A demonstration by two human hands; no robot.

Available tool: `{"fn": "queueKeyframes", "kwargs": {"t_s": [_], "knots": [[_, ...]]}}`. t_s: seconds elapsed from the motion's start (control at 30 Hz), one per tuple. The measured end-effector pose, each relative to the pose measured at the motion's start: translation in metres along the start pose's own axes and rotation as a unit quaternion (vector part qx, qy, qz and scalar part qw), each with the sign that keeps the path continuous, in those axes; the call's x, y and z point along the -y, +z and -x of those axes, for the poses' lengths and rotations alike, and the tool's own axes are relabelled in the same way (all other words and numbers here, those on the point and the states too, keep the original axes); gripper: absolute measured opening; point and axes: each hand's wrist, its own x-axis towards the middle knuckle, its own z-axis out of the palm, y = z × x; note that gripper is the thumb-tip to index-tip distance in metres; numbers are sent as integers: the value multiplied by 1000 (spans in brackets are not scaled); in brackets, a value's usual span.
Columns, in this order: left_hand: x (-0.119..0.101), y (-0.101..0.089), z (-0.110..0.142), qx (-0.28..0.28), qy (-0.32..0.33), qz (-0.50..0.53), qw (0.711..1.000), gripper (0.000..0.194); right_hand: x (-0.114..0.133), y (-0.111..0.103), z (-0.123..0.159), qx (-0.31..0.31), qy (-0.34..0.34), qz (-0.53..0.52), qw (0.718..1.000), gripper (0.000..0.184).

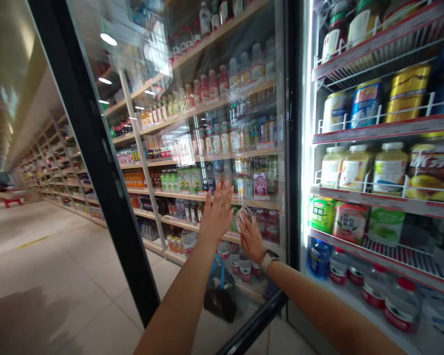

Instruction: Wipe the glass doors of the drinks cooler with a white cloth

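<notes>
Store aisle here, pale tiled floor (pixel 59 261) across the lower left of the frame and one small red stool (pixel 13 201) way over at the far left. Two bare hands in the middle. The right hand (pixel 252 237) has its fingers bent over one white cloth (pixel 241 217), pressing it to the glass just right of centre. The left hand (pixel 217 212) is wide open and empty, fingers spread, palm toward the glass, a bit left of the cloth. One watch (pixel 273 255) on the right wrist.

Both hands are at one glass door (pixel 92 138) with a dark frame, standing open and leaning across the upper left and middle. Loads of bottles on shelves show in the glass, too many to count, plus one pink card (pixel 260 186) above the cloth and one bag (pixel 220 301) with blue handles lower centre.

Right side of the frame is one lit cooler (pixel 385 132). Upper part: one white can (pixel 334 112), one blue-and-red can (pixel 365 103), one big gold can (pixel 408 93). Next shelf down, three white-capped bottles (pixel 388 167). Under those, two green packs and one red pack (pixel 350 222). Bottom right, at least four red-labelled bottles (pixel 402 306).
</notes>
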Motion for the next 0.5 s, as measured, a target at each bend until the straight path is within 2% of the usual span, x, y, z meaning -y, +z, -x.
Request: {"fn": "queueKeyframes", "kwargs": {"t_s": [0.1,0.17,0.23,0.3,0.4,0.5], "knots": [[-1,0,0,-2,1,-6,1000,76,-4,3,25,24,-8,9,1000,70],[-1,1,0,-4,1,-9,1000,77,-9,-1,16,24,-19,11,999,69],[-1,1,0,-5,2,-12,1000,76,-16,-9,-11,15,-38,9,999,67],[0,2,0,-4,0,-12,1000,75,-22,-21,-51,2,-49,10,999,65],[1,2,0,0,-2,-8,1000,75,-28,-36,-108,-19,-18,23,999,63],[1,2,-1,3,-3,-5,1000,76,-26,-38,-128,-40,15,31,999,62]]}}
